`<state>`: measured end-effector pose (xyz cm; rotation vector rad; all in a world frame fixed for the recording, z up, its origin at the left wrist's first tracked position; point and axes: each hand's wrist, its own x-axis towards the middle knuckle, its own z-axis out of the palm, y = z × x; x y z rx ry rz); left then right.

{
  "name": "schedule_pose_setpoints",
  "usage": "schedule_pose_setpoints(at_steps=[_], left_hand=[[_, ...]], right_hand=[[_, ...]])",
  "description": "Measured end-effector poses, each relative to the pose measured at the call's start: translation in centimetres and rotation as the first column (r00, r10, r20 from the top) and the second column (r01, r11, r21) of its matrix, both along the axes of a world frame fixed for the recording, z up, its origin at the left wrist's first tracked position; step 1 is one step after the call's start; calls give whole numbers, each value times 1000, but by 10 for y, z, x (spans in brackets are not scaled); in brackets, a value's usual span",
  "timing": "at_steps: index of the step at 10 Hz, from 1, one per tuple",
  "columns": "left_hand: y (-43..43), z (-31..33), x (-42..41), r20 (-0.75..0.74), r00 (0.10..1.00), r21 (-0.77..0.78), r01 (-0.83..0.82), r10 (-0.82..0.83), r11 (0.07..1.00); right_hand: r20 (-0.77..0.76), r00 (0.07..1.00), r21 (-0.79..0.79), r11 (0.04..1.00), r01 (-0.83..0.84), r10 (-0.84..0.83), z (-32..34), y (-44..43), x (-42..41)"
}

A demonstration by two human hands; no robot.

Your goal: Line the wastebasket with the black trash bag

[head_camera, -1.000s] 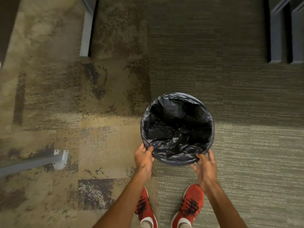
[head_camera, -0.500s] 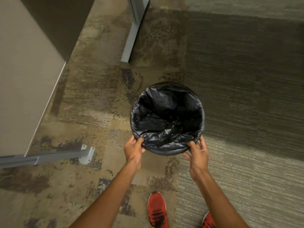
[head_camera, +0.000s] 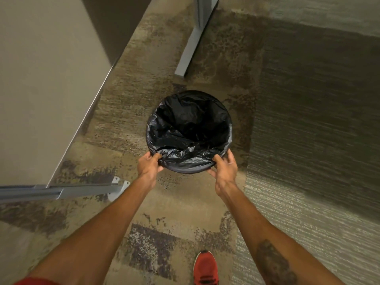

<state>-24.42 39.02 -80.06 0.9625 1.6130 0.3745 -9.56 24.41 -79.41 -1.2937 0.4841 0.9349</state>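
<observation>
A round wastebasket [head_camera: 186, 169] sits in the middle of the view over the carpet, seen from above. A black trash bag [head_camera: 189, 128] lines its inside, and the bag's edge is folded over the rim all around. My left hand [head_camera: 148, 164] grips the bag-covered rim at the near left, thumb over the edge. My right hand [head_camera: 224, 169] grips the near right of the rim the same way. The basket's own wall is almost wholly hidden by the bag.
A beige desk panel [head_camera: 45, 79] fills the left, with a grey metal foot [head_camera: 86, 191] reaching toward my left forearm. Another grey desk leg [head_camera: 194, 38] stands beyond the basket. Patterned carpet [head_camera: 308, 140] spreads to the right. One red shoe [head_camera: 205, 268] shows at the bottom.
The basket has travelled with both hands toward the desk on the left. The desk panel and grey feet have come closer, and only one shoe remains in view.
</observation>
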Motion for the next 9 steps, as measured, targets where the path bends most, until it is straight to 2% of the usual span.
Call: schedule_pose_setpoints(at_steps=[4, 6, 7, 8, 9], left_hand=[[6, -13, -18, 29, 999, -53, 19, -17, 998], [5, -3, -15, 72, 997, -98, 36, -29, 995], [1, 9, -9, -75, 995, -28, 69, -71, 997], [-4, 22, -3, -314, 928, 56, 227, -199, 972], [-25, 46, 9, -519, 777, 198, 514, -356, 834]], right_hand=[[-3, 995, -24, 995, -95, 95, -13, -2, -9], [-25, 976, -39, 976, -216, 215, -2, -8, 1], [100, 937, -204, 929, -310, 335, 14, -12, 5], [249, 797, -509, 774, -375, 550, 30, -16, 6], [403, 500, -725, 601, -337, 766, 57, -22, 1]])
